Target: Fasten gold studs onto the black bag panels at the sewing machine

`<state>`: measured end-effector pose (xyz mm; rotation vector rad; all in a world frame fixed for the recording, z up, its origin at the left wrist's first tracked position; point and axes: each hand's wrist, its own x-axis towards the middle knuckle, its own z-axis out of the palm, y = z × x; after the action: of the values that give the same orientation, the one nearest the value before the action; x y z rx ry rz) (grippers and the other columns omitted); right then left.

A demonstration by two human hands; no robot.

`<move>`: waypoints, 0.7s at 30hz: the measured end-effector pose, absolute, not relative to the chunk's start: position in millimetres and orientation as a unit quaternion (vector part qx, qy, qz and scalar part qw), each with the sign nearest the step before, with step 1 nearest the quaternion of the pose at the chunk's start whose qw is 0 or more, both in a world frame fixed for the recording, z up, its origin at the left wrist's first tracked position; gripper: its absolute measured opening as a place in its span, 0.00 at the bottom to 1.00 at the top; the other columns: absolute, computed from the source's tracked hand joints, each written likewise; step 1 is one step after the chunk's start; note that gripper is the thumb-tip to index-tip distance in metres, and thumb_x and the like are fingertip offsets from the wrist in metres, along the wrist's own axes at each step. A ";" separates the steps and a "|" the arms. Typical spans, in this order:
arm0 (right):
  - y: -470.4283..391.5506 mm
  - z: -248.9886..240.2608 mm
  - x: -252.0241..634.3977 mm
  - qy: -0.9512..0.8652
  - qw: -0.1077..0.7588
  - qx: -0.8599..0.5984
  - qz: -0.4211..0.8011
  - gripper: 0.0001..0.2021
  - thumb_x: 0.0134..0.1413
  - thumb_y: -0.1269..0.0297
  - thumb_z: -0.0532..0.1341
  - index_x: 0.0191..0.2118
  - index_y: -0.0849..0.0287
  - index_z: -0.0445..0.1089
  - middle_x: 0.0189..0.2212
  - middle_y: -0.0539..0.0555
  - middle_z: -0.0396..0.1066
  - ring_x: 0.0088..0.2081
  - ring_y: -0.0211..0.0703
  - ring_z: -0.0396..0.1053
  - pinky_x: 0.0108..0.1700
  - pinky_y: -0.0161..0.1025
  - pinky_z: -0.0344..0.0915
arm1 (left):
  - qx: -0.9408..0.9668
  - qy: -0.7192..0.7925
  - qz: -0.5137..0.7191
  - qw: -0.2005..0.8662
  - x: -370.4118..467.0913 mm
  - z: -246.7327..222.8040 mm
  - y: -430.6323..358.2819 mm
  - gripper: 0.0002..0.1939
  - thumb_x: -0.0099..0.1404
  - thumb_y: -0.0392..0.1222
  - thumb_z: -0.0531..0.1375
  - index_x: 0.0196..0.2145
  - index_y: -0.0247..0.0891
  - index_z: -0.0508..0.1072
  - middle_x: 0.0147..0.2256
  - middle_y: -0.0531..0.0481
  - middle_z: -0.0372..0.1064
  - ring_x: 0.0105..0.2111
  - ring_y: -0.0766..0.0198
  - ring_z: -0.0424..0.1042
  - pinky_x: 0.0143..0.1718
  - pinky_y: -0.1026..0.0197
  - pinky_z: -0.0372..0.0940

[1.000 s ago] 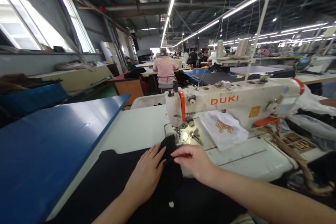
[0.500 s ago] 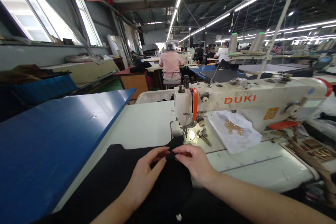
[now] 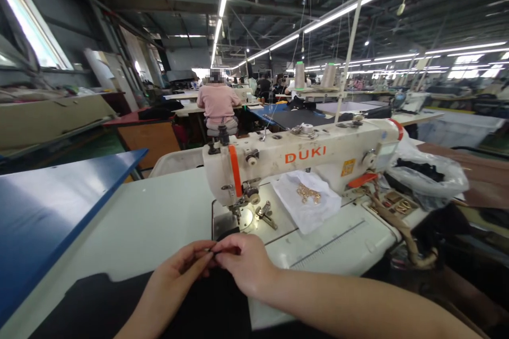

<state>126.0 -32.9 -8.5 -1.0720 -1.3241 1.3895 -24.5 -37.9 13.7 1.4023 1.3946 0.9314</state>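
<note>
Black fabric point(image 3: 214, 304) lies over the near edge of the pale sewing table point(image 3: 167, 206). My left hand point(image 3: 185, 267) pinches its edge between thumb and fingers. Right beside it, my right hand point(image 3: 244, 262) grips the same edge, fingertips almost touching the left ones. Both hands are just in front of the needle and presser foot of a white sewing machine point(image 3: 270, 161) marked DUKI. A narrow end of the fabric reaches toward the needle plate point(image 3: 244, 218). Exactly what lies between the fingertips is partly hidden.
A metal guide point(image 3: 266, 215) sits right of the needle. Behind it, gold-coloured metal pieces point(image 3: 308, 194) rest on a white plastic bag point(image 3: 294, 212). A blue board point(image 3: 71, 206) stands at the left. Thread cones point(image 3: 300, 75) stand behind the machine; a person in pink point(image 3: 218, 101) sits ahead.
The view has swung to the right, so the machine appears farther left. My hands have drawn closer together at the fabric's edge, still pinching it.
</note>
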 end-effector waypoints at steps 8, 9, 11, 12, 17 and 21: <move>-39.3 29.2 195.1 -0.754 0.378 -0.400 0.358 0.11 0.52 0.74 0.60 0.40 0.56 0.74 0.37 0.51 0.74 0.38 0.39 0.71 0.42 0.34 0.66 | 0.609 0.606 0.341 0.382 -28.2 15.6 -30.6 0.24 0.46 0.58 0.62 0.37 0.41 0.74 0.27 0.52 0.75 0.24 0.59 0.71 0.32 0.58 0.68; -35.1 35.7 213.9 -0.782 0.367 -0.403 0.302 0.10 0.54 0.73 0.59 0.40 0.56 0.74 0.37 0.51 0.74 0.38 0.39 0.71 0.43 0.34 0.65 | 0.613 0.607 0.338 0.377 -28.0 15.5 -29.3 0.24 0.46 0.58 0.62 0.37 0.41 0.74 0.27 0.52 0.75 0.24 0.59 0.71 0.32 0.58 0.68; -21.2 46.3 252.5 -0.808 0.321 -0.462 0.172 0.10 0.57 0.73 0.56 0.40 0.59 0.74 0.36 0.52 0.74 0.39 0.38 0.70 0.44 0.34 0.64 | 0.619 0.609 0.334 0.367 -27.3 15.3 -25.2 0.22 0.47 0.58 0.61 0.36 0.41 0.74 0.26 0.51 0.75 0.24 0.58 0.71 0.33 0.58 0.67; -12.6 50.0 270.4 -0.809 0.274 -0.508 0.108 0.11 0.58 0.73 0.55 0.41 0.59 0.74 0.38 0.52 0.74 0.40 0.38 0.70 0.44 0.33 0.63 | 0.623 0.609 0.331 0.364 -27.1 15.3 -22.1 0.22 0.48 0.58 0.61 0.36 0.41 0.74 0.26 0.51 0.75 0.24 0.58 0.71 0.33 0.58 0.67; 19.2 53.0 320.9 -0.805 0.112 -0.582 0.003 0.11 0.59 0.73 0.54 0.35 0.60 0.75 0.34 0.55 0.75 0.37 0.42 0.70 0.39 0.35 0.63 | 0.639 0.604 0.315 0.359 -30.6 13.2 2.7 0.22 0.49 0.57 0.60 0.37 0.40 0.73 0.29 0.50 0.76 0.26 0.57 0.72 0.35 0.57 0.66; 23.6 47.1 319.6 -0.822 0.016 -0.568 -0.032 0.09 0.56 0.74 0.57 0.31 0.64 0.74 0.32 0.60 0.74 0.37 0.46 0.71 0.38 0.36 0.63 | 0.647 0.605 0.301 0.353 -37.2 6.3 19.0 0.22 0.51 0.58 0.59 0.38 0.40 0.72 0.29 0.50 0.76 0.27 0.57 0.72 0.35 0.56 0.65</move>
<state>319.6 23.6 47.1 -1.7670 -2.5570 -0.0986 -37.2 19.0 6.3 1.6739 1.5638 0.7784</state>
